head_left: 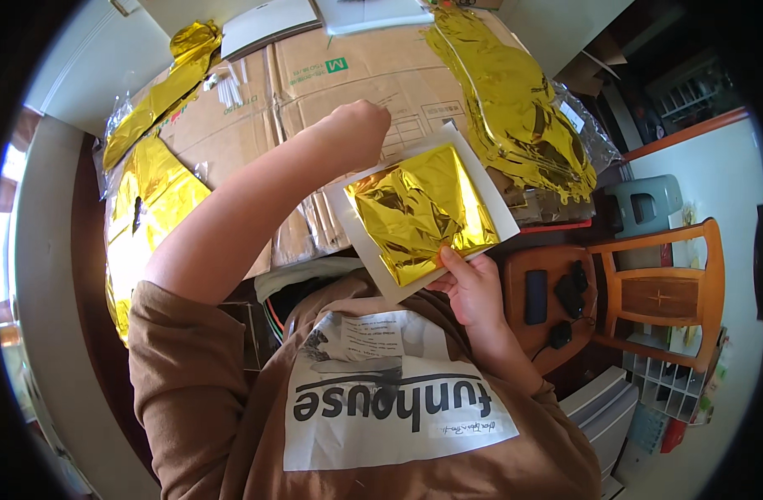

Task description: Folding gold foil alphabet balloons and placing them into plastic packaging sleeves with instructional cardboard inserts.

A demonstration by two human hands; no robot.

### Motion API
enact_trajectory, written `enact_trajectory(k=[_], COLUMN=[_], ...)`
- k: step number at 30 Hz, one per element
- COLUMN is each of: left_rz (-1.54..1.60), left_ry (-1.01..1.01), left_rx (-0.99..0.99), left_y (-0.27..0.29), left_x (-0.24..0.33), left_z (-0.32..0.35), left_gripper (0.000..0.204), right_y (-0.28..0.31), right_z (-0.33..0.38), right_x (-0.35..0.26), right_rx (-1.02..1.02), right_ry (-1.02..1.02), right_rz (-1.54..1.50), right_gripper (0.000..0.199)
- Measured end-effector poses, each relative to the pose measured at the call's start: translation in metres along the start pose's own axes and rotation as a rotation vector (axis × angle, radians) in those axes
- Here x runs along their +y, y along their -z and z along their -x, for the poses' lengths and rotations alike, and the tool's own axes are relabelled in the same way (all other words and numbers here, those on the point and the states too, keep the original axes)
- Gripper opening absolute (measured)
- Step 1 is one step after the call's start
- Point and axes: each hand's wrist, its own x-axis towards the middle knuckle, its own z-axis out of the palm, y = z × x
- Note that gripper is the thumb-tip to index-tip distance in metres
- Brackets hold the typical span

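My right hand (pixel 473 287) grips the near right edge of a white card (pixel 505 218), thumb on top and fingers beneath. On the card lies a folded, crinkled square of shiny gold foil (pixel 427 208), partly under that thumb. My left arm reaches across from the left, and my left hand (pixel 360 133) is closed just beyond the card's far left edge, above the cardboard. Its fingertips are turned away, so whatever they may hold is hidden.
Flattened cardboard (pixel 315 92) covers the table. Gold foil sheets (pixel 515 108) lie at the right, and more gold foil (pixel 152 192) at the left. Several white sticks (pixel 229 87) sit at the far left. A wooden chair (pixel 660 296) at the right holds dark objects.
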Motion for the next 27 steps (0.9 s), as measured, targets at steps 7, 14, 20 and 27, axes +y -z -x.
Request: enact_trajectory(k=[7,14,20,27], left_rz=[0.016,-0.071,-0.339,0.141], left_ry=[0.053,0.012,-0.210,-0.378], left_rx=[0.016,-0.021,0.308,0.820], left_y=[0.000,0.023,0.007,-0.004], left_x=[0.005,0.037,0.042,0.021], left_z=[0.008,0.028,0.065,0.108], left_gripper=[0.017,0.022,0.018,0.023], right_y=[-0.002,-0.016,-0.015,-0.018], right_z=[0.008,0.000,0.000,0.000], right_x=[0.021,0.024,0.029,0.038], right_rx=[0.066,0.008,-0.030,-0.135], right_ry=[0.066,0.047,0.023,0.031], right_rz=[0.095,-0.083,-0.143,-0.210], right_gripper=[0.023,0.023,0.025,0.026])
